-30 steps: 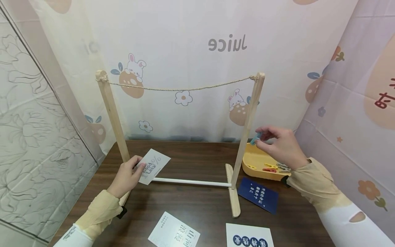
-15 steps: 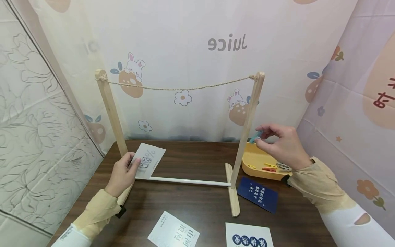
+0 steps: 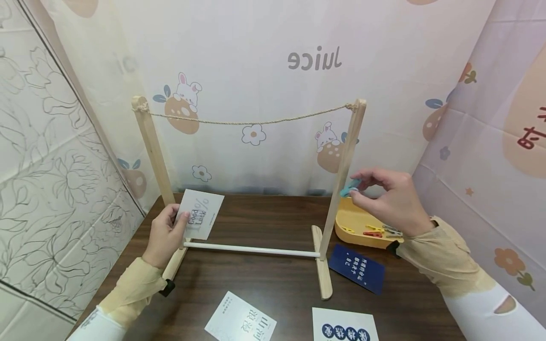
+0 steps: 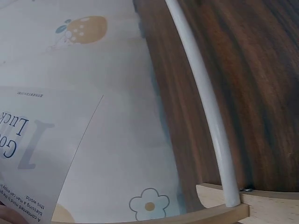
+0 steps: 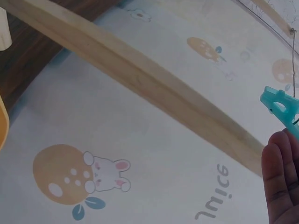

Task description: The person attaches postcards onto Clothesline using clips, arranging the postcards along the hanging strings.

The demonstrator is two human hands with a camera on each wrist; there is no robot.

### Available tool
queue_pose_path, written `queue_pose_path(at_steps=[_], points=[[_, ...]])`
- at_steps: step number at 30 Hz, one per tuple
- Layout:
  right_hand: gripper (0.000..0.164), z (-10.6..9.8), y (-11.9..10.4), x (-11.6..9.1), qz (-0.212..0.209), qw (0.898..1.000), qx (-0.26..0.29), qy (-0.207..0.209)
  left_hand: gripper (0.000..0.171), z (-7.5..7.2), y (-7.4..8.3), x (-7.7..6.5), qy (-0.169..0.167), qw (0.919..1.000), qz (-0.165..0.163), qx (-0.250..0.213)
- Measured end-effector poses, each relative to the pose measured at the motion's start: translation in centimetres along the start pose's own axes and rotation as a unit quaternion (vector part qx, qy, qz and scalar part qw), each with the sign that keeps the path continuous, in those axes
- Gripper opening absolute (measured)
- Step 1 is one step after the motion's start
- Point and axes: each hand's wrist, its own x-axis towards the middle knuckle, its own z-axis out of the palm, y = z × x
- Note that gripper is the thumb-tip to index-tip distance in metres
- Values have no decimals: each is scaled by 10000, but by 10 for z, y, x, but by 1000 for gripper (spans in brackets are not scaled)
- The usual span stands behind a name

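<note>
My left hand (image 3: 164,235) pinches a white "Good Luck" card (image 3: 204,208) by its left edge, in front of the rack's left post (image 3: 154,156). The same card (image 4: 51,135) fills the left side of the left wrist view, with only a bit of the hand at the corner. My right hand (image 3: 390,199) pinches a light blue clothespin (image 3: 350,187) between thumb and fingers, beside the right post (image 3: 343,161). In the right wrist view the clothespin (image 5: 279,105) stands above the fingertips. A thin rope (image 3: 251,123) hangs slack between the two post tops.
A yellow tray (image 3: 354,213) with several small clothespins sits at the right behind my right forearm. A dark blue card (image 3: 357,269) and two white cards lie on the brown table (image 3: 260,284). A white rod (image 3: 256,249) joins the posts low down.
My left hand has moved left and up with the card, which is turned more upright. The right hand has shifted slightly left with the clothespin, now overlapping the right post.
</note>
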Motion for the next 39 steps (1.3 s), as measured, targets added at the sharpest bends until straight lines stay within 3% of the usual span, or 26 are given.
queue_pose_path(at_steps=[14,23,39], points=[[35,8,-22,9,-505,9980,360,-100,14,-7,11,12,-15,9988,-200,-448],[36,17,-33,19,-547,9981,179,-212,18,-10,24,26,107,9955,-412,-846],[34,39,-47,48,-950,9942,490,-154,19,-15,39,48,190,9944,-193,-1019]])
